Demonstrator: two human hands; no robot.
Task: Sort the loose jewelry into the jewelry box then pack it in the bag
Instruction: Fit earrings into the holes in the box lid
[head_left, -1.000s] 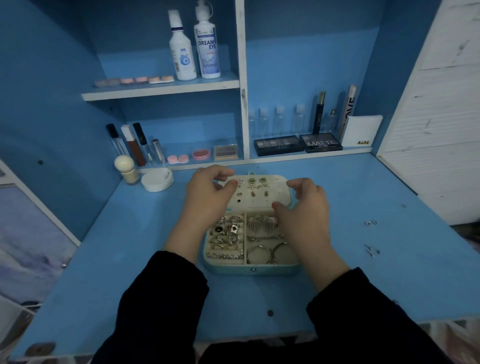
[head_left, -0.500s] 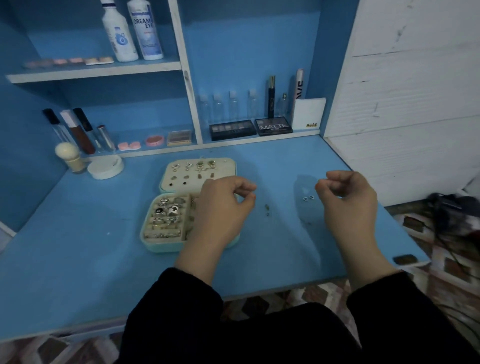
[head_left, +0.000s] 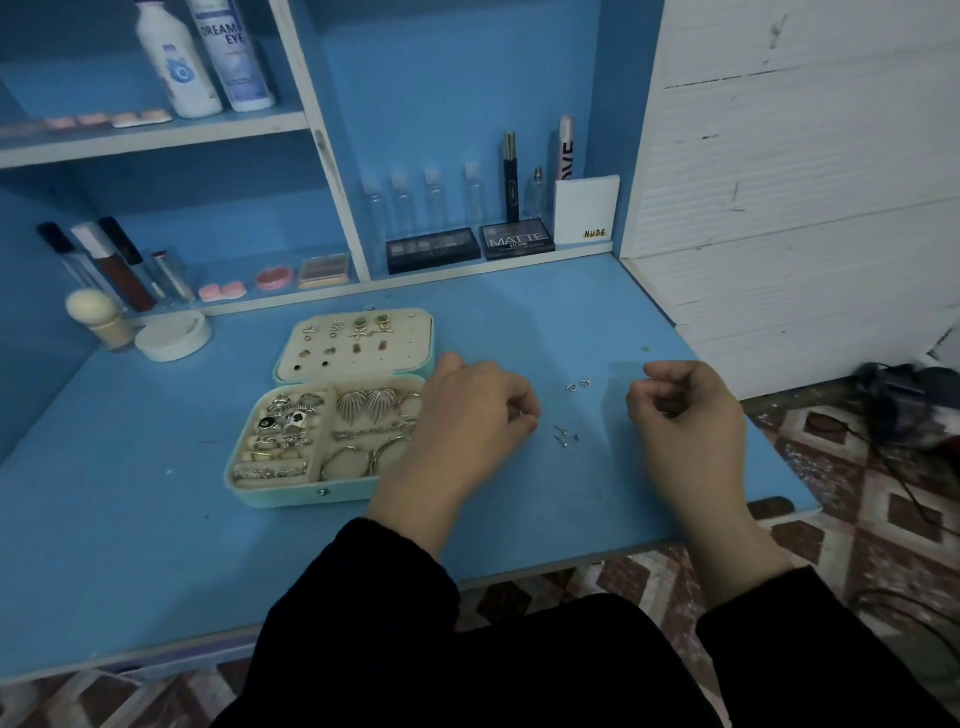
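Jewelry box (head_left: 291, 500) is laid open on bench (head_left: 156, 519), rings & earrings seen inside. L hand (head_left: 462, 415) is held curled over box's right edge; R hand (head_left: 685, 415) curled, well apart. Loose studs (head_left: 566, 436) and small hoops (head_left: 577, 385) are seen btwn them. Whether anything's pinched can't be told.

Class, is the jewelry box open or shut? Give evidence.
Open: the jewelry box has its lid folded back, exposing studs and rings inside.
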